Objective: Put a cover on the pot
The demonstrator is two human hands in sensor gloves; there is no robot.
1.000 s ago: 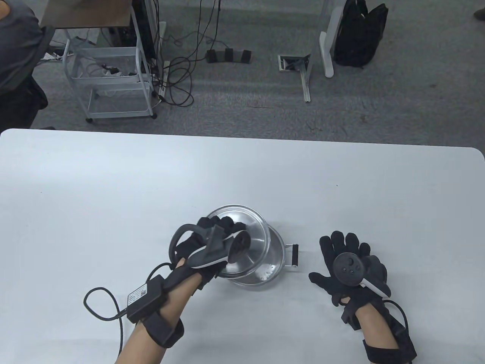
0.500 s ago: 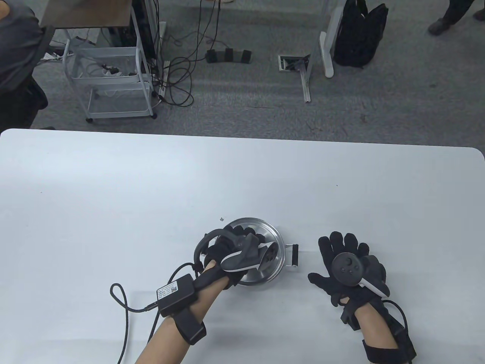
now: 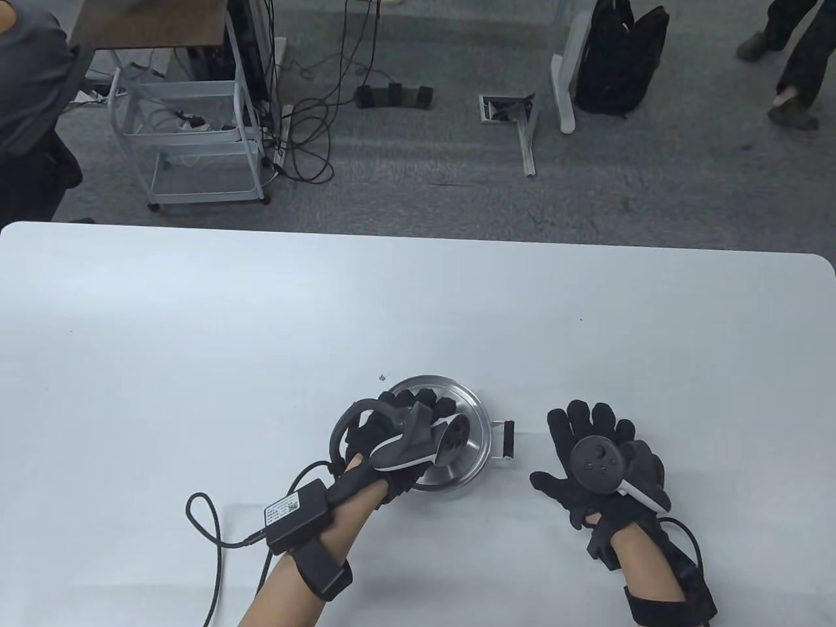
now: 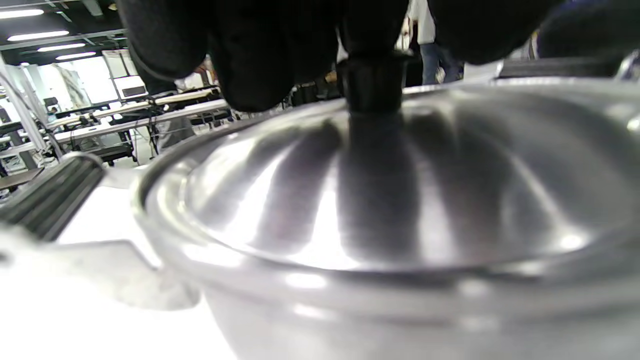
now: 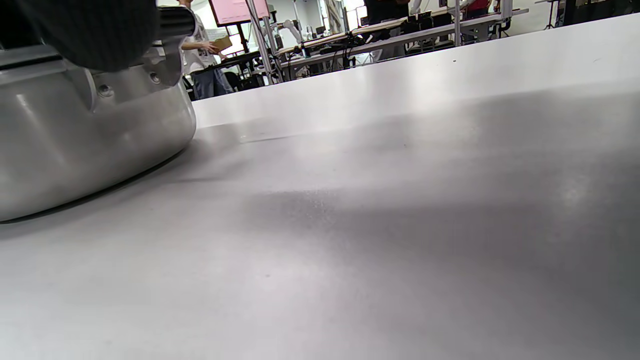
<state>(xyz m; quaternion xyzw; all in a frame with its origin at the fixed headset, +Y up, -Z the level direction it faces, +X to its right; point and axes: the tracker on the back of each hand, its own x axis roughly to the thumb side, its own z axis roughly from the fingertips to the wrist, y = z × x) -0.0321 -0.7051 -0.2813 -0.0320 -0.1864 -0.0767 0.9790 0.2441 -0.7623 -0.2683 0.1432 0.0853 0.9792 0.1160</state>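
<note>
A steel pot (image 5: 75,130) stands on the white table (image 3: 196,339) near the front middle. Its steel lid (image 3: 467,418) sits level on the pot's rim, as the left wrist view (image 4: 400,190) shows. My left hand (image 3: 405,424) is over the lid and its fingers hold the black knob (image 4: 371,82) at the lid's centre. The pot's side handle (image 3: 507,441) with a black grip sticks out to the right. My right hand (image 3: 597,450) rests flat on the table, fingers spread, just right of that handle and apart from it.
The table's far edge runs across the middle of the table view. Beyond it are a white wire cart (image 3: 189,130), floor cables and a black bag (image 3: 620,59). A cable (image 3: 209,529) trails from my left forearm across the table.
My left hand brought the lid from tilted above the pot's left side down onto the rim, where it now sits level. My right hand has stayed in place.
</note>
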